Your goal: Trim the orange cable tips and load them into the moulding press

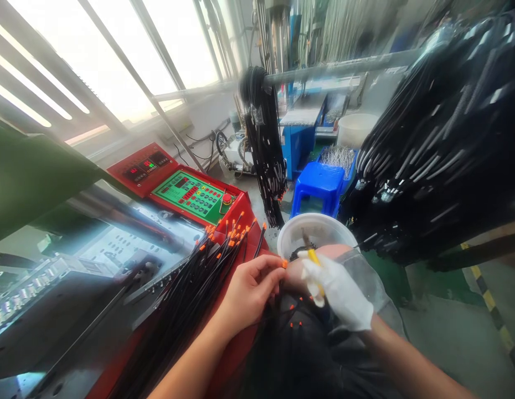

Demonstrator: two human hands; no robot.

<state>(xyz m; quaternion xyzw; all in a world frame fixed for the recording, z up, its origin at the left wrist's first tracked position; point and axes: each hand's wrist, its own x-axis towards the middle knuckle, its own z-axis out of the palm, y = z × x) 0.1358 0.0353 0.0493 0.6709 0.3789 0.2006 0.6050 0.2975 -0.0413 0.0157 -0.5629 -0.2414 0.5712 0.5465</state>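
Observation:
My left hand is bare and closed in a pinch on a black cable, whose orange tip sticks out past the fingertips. In a white glove, my right hand grips a yellow-handled tool; its working end is blurred, so its exact kind is unclear. The two hands are close together but apart, above my lap. Small orange bits lie on my dark trousers. To the left of my left hand, a bundle of black cables with orange ends rests on the red machine surface.
A white bucket with dark scraps stands beyond my hands. Left of me is a machine with a red and green control panel. Behind the bucket is a blue stool. Black cable bunches hang from a rail, with more at right.

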